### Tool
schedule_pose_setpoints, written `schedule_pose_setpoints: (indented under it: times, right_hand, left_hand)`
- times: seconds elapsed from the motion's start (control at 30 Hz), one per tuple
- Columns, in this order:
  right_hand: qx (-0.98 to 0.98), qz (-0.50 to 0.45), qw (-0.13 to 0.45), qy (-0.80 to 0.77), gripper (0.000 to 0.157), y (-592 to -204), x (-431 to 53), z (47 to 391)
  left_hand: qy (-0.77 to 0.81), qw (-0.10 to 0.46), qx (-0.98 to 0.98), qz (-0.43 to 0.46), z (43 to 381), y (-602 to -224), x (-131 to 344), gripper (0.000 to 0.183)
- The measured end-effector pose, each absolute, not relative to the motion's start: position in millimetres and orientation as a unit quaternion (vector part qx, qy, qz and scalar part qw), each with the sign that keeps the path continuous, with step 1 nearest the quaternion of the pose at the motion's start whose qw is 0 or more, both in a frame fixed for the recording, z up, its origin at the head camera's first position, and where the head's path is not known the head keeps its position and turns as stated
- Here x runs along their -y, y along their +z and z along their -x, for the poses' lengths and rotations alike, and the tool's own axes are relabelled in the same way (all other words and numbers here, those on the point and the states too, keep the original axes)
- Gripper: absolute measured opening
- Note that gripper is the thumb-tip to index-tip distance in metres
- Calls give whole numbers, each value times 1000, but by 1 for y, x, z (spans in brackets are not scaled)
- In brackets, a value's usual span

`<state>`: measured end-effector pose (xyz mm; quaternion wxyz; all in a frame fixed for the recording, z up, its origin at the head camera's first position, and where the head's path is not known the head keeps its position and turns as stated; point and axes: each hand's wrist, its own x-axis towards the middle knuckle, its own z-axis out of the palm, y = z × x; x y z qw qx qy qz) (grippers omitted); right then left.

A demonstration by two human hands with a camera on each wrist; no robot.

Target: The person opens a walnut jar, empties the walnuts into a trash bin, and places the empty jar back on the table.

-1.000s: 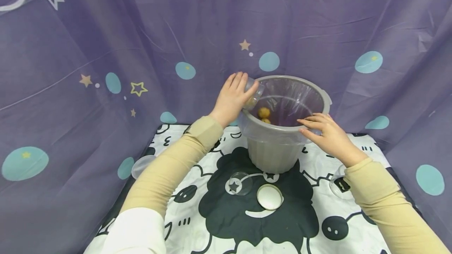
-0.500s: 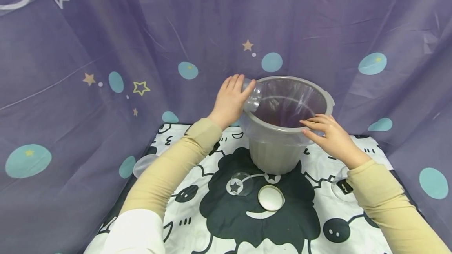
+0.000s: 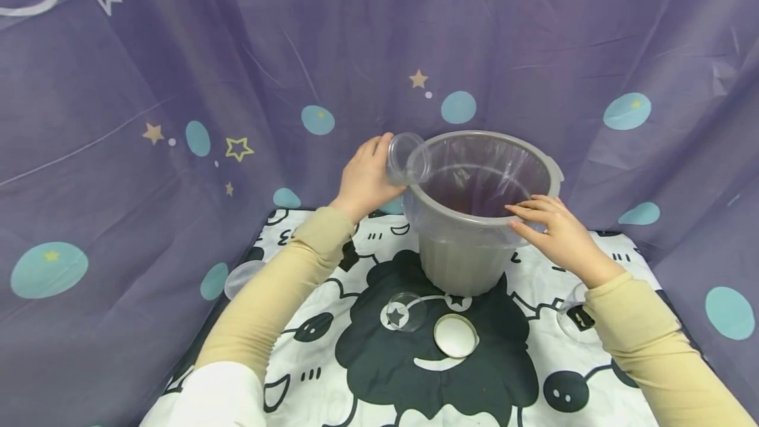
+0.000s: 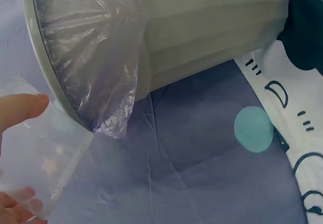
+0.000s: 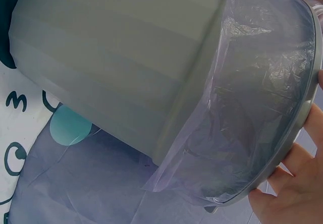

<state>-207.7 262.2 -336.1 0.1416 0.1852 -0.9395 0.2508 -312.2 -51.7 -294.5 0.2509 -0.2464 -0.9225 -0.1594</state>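
My left hand [image 3: 366,175] grips a clear plastic jar [image 3: 406,158] at the left rim of a grey trash can [image 3: 462,256]. The jar is tilted on its side, with nothing showing inside it. In the left wrist view the thumb and fingertips sit on either side of the jar [image 4: 60,153], whose edge overlaps the can's rim. A thin see-through bag lines the can and folds down over its outside. My right hand [image 3: 551,228] rests its extended fingers on the can's front right rim. In the right wrist view several fingertips [image 5: 298,158] touch the rim. The can's bottom is hidden.
A round lid [image 3: 455,336] with a white inside lies in front of the can. Left of it is a clear round piece [image 3: 406,312]. A clear container [image 3: 572,318] stands partly behind the right sleeve, and a translucent one [image 3: 240,277] behind the left. A purple curtain hangs behind.
Round yellow pieces seen at the jar's mouth and falling into the can have dropped out of sight. The left hand has drawn the emptied jar slightly left. The right hand stays at the rim.
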Motion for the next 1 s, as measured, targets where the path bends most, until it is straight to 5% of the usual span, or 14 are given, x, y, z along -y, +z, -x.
schedule_pose_setpoints:
  times: [0.37,1.0]
  right_hand:
    - [939,-182,145,252,40,-338,-262,208]
    - [940,-182,144,250,40,-338,-262,208]
  left_hand:
    - [-295,204,916,180,310,-310,80,92]
    - [-397,141,900,112,295,-388,110,92]
